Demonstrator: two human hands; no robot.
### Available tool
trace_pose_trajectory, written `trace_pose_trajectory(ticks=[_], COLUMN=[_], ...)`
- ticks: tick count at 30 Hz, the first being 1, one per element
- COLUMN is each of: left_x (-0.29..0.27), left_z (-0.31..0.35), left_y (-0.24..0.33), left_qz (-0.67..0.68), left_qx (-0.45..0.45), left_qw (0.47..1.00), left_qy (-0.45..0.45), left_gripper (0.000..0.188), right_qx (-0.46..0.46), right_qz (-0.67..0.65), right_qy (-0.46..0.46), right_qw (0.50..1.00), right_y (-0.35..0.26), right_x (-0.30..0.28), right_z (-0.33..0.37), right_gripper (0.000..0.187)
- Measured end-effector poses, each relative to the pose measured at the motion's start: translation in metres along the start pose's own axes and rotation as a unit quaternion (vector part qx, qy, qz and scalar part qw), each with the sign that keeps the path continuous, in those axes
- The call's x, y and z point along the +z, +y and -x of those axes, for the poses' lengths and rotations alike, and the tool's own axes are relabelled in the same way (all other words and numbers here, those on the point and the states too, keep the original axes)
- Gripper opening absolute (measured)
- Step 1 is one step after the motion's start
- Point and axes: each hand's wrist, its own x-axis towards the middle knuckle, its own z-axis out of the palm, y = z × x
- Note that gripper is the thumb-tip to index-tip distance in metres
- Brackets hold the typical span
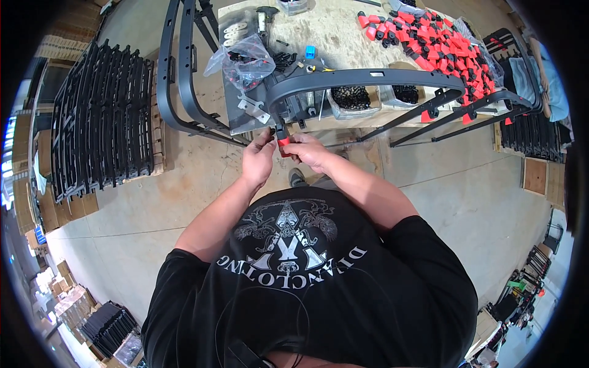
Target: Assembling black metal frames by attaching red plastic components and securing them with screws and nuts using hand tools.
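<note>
At the table's near edge, a red-and-black plastic end piece [284, 142] sits at the end of a black metal frame [368, 76]. My right hand [307, 152] is closed around its red part, thumb and fingers pinching it. Beside it, my left hand [260, 157] is closed, with its fingertips pressed together close to the black tube end. Whatever those fingertips hold is too small and hidden to make out. Just beyond my hands lie an open-ended wrench [250, 103] and a clear plastic bag [247, 61] of small dark parts.
On the worktable [331, 30] lie a pile of red-and-black end pieces [438, 52], a hammer [264, 21] and a small blue block [310, 52]. Tubs of black hardware [351, 98] stand near its front edge. Stacked black frames [104, 116] rise at left; another curved frame [169, 73] stands nearer.
</note>
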Motion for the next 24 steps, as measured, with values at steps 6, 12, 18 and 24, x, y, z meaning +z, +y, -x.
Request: trace_pose_trajectory(ticks=[6,12,18,24], left_x=[0.002,-0.005,-0.007,-0.009], left_z=[0.018,0.002,-0.026,-0.027], left_y=[0.016,-0.002,-0.007,-0.001], left_qz=[0.083,0.068,-0.049,0.085], left_qx=[-0.033,-0.012,-0.014,-0.052], left_qw=[0.995,0.997,0.998,0.995], left_qy=[-0.031,-0.039,0.035,0.023], left_gripper=[0.060,0.059,0.033,0.013], right_qx=[0.016,0.039,0.006,0.033], right_qz=[-0.049,-0.029,0.055,-0.002], right_qy=[-0.014,-0.026,0.025,0.007], right_qw=[0.999,0.998,0.998,0.999], right_y=[-0.004,-0.017,-0.009,-0.007], right_x=[0.010,0.007,0.008,0.001], right_z=[0.009,0.013,0.004,0.003], right_gripper=[0.023,0.026,0.025,0.026])
